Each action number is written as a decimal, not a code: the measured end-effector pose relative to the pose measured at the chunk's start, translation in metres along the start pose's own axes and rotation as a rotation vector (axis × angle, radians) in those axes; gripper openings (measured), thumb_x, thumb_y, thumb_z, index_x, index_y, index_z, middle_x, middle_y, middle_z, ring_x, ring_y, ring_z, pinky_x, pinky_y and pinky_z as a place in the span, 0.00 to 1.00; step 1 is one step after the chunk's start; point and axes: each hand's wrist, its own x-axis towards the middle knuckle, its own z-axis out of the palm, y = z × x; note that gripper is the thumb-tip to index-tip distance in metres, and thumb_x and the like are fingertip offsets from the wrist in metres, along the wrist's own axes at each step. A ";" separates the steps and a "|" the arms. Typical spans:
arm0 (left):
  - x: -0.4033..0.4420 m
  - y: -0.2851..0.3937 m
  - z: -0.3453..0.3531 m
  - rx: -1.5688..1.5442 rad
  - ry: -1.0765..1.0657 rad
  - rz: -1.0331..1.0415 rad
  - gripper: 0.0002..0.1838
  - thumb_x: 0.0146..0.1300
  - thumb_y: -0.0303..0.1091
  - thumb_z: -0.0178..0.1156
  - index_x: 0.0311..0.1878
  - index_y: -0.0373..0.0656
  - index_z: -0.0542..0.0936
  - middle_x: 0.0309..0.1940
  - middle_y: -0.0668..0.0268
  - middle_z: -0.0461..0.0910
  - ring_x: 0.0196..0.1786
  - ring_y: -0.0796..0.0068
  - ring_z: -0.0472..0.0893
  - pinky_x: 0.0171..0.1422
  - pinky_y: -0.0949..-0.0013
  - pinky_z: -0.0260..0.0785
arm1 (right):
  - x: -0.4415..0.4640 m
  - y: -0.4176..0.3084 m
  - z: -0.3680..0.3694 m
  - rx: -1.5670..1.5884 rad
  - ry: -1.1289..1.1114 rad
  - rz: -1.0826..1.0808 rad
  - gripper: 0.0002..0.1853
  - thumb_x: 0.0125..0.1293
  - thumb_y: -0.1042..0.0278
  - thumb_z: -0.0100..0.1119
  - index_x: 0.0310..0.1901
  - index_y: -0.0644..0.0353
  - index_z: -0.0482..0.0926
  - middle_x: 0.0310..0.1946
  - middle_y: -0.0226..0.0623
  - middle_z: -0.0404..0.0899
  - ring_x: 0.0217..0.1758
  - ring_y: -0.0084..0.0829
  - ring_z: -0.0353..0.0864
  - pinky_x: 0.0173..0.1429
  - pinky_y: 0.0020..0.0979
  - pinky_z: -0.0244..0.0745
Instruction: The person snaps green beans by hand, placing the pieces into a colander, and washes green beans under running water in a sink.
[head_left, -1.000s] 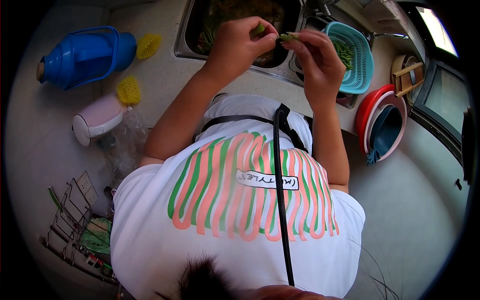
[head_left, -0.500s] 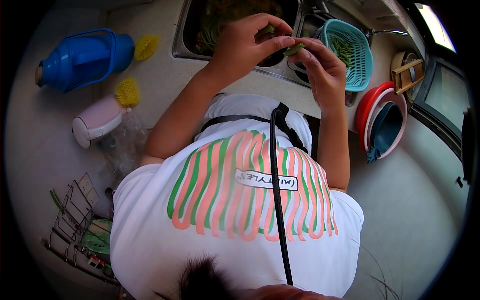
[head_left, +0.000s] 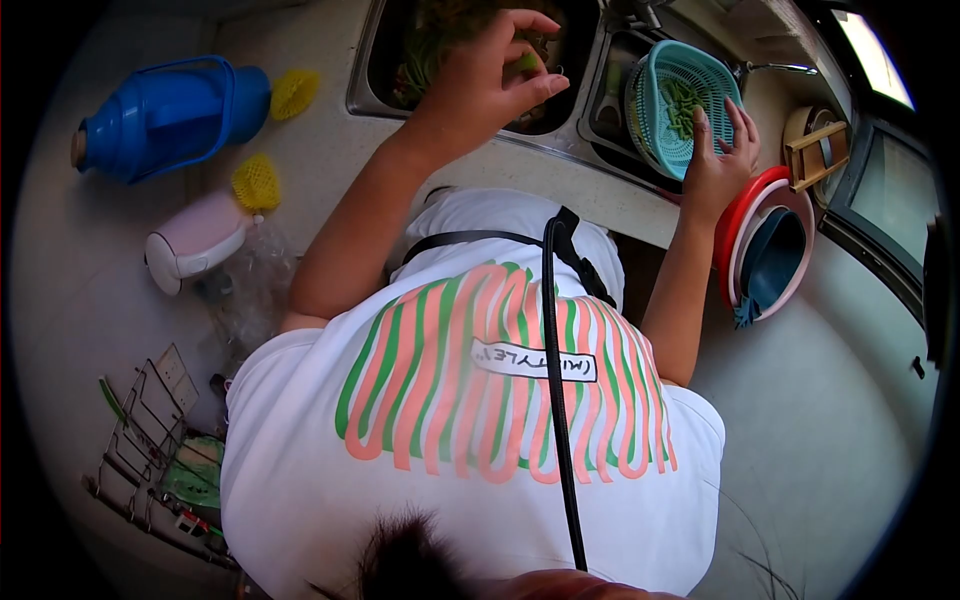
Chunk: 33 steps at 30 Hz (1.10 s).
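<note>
Compared with half a second ago, our right hand is well apart from our left hand and over at the teal basket; left stays roughly put. Head view: right is released, fingers spread at the basket's edge. We can't tell whether they touch it. Short green pieces lie in a loose heap inside, basket over the smaller bowl of the sink. Our left is above the larger bowl, curled fingers grasping a green bit, thumb tip apart from the index. We see leafy greens in that bowl, but it's dark there, so detail is poor. Red basin shows past our right wrist; blue thermos is far left, next to a yellow scrubber.
</note>
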 end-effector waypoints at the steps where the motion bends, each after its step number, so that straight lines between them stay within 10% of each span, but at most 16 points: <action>1: -0.001 0.004 0.001 0.046 -0.018 -0.011 0.29 0.64 0.35 0.71 0.65 0.45 0.70 0.29 0.73 0.77 0.31 0.85 0.70 0.38 0.77 0.65 | -0.004 -0.008 0.001 0.229 -0.126 0.079 0.13 0.69 0.64 0.68 0.53 0.56 0.86 0.46 0.36 0.86 0.47 0.30 0.87 0.50 0.28 0.82; 8: -0.003 -0.009 0.012 0.222 -0.132 0.120 0.33 0.65 0.34 0.69 0.62 0.43 0.57 0.41 0.64 0.79 0.41 0.73 0.79 0.47 0.70 0.73 | -0.004 -0.105 0.013 0.692 -0.670 -0.105 0.11 0.65 0.72 0.70 0.47 0.63 0.83 0.38 0.32 0.83 0.38 0.22 0.82 0.44 0.23 0.77; 13: -0.004 -0.024 0.008 0.261 -0.091 0.195 0.34 0.64 0.32 0.70 0.61 0.42 0.54 0.51 0.54 0.77 0.51 0.64 0.82 0.56 0.64 0.76 | 0.004 -0.111 0.020 0.634 -0.671 -0.214 0.09 0.62 0.76 0.71 0.42 0.61 0.82 0.37 0.33 0.82 0.37 0.25 0.82 0.41 0.25 0.78; 25: 0.004 -0.025 -0.008 0.434 -0.085 -0.047 0.28 0.60 0.39 0.75 0.56 0.48 0.68 0.44 0.62 0.80 0.39 0.62 0.84 0.42 0.63 0.78 | 0.000 -0.104 0.036 0.714 -0.618 -0.145 0.07 0.65 0.77 0.67 0.43 0.63 0.81 0.37 0.35 0.82 0.39 0.26 0.84 0.44 0.26 0.80; 33: 0.002 -0.033 0.007 0.296 0.047 0.052 0.30 0.64 0.39 0.72 0.61 0.47 0.63 0.52 0.58 0.80 0.54 0.57 0.85 0.54 0.61 0.79 | -0.001 -0.113 0.043 0.546 -0.773 -0.149 0.09 0.65 0.71 0.69 0.44 0.61 0.82 0.38 0.36 0.84 0.38 0.30 0.84 0.42 0.29 0.77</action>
